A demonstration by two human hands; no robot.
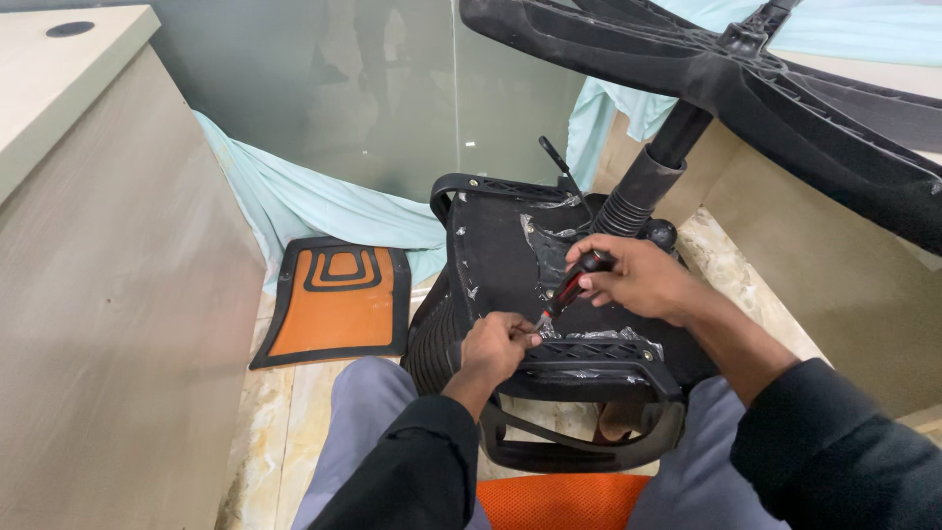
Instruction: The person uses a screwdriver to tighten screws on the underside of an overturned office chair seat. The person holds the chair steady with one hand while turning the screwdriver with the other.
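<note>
An upturned black office chair seat (496, 250) rests between my knees, its star base (746, 69) up in the air at the top right. My right hand (638, 280) grips a red and black screwdriver (572, 290), its tip down at the ribbed black bracket (589, 353) on the seat's underside. My left hand (496, 344) pinches something small right at the tip, with fingers closed; the small item is hidden. Torn clear plastic film (545, 245) clings to the underside.
An orange and black chair back panel (339, 299) lies on the marble floor to the left. A beige cabinet (108, 255) stands at the left, a glass wall (373, 88) with pale blue cloth (294, 196) behind. Orange mesh (564, 501) shows under my legs.
</note>
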